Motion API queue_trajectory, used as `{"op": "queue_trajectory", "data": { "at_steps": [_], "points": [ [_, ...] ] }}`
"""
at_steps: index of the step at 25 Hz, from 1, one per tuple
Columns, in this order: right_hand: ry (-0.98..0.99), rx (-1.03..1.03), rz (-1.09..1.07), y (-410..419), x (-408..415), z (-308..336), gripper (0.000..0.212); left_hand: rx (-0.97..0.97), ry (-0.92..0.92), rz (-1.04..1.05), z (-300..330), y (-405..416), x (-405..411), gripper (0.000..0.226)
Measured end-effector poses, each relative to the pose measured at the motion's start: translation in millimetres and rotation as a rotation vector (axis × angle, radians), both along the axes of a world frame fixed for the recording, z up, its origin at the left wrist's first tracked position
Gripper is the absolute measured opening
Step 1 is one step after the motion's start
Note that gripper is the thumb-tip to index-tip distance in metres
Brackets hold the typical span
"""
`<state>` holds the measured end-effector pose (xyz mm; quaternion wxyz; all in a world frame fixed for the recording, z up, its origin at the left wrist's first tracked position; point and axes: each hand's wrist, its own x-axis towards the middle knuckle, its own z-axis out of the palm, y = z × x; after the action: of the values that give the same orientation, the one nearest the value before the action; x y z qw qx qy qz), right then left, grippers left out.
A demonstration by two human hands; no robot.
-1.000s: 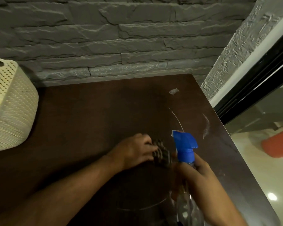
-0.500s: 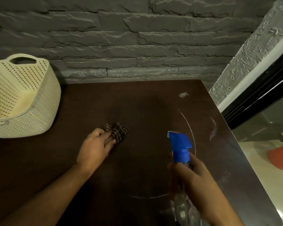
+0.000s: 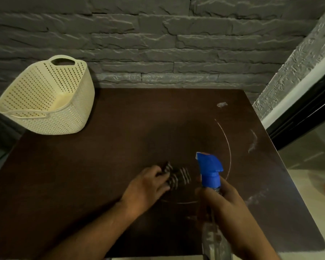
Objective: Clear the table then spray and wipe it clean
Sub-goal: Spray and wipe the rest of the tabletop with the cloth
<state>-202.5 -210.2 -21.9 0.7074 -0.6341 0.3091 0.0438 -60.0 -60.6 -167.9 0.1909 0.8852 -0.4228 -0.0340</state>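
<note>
A dark brown table (image 3: 101, 175) fills the view. My left hand (image 3: 146, 186) presses a dark checked cloth (image 3: 178, 177) flat onto the tabletop near the middle. Just to its right, my right hand (image 3: 221, 203) grips the neck of a clear spray bottle (image 3: 214, 239) with a blue trigger head (image 3: 209, 168), held upright above the table's front right part. A thin white ring mark (image 3: 228, 147) and pale smears (image 3: 252, 141) show on the table's right side.
A cream perforated plastic basket (image 3: 51, 98) stands at the table's back left corner. A small pale scrap (image 3: 221, 104) lies near the back right corner. A grey stone wall (image 3: 158, 44) runs behind; a dark-framed glass door (image 3: 308, 117) is at the right.
My left hand has slid the cloth back rightward from the table's middle left toward the spray bottle. The right hand with the bottle has stayed about where it was.
</note>
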Motion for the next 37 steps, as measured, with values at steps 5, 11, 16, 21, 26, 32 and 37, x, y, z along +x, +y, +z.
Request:
{"op": "queue_trajectory", "data": {
  "at_steps": [5,11,16,21,26,32,37],
  "points": [
    [0.016,0.001,0.054,-2,-38,3,0.02,-0.03,0.019,0.669,4,56,42,0.029],
    [0.122,0.038,0.185,15,-82,-11,0.029,0.045,0.019,0.791,3,75,25,0.04],
    [0.182,0.011,0.242,27,-102,-16,0.031,0.038,0.009,0.858,3,75,15,0.039],
    [0.195,0.01,0.315,51,-104,-23,0.033,0.065,0.046,0.879,1,73,16,0.041],
    [0.203,0.036,0.205,65,-113,-24,0.028,0.042,0.06,0.84,2,77,19,0.041],
    [0.189,-0.085,-0.03,51,-145,-22,0.018,0.076,0.062,0.84,5,75,18,0.04],
    [0.152,-0.084,-0.066,59,-157,-20,0.022,0.057,0.006,0.776,6,67,-3,0.039]
  ]
}}
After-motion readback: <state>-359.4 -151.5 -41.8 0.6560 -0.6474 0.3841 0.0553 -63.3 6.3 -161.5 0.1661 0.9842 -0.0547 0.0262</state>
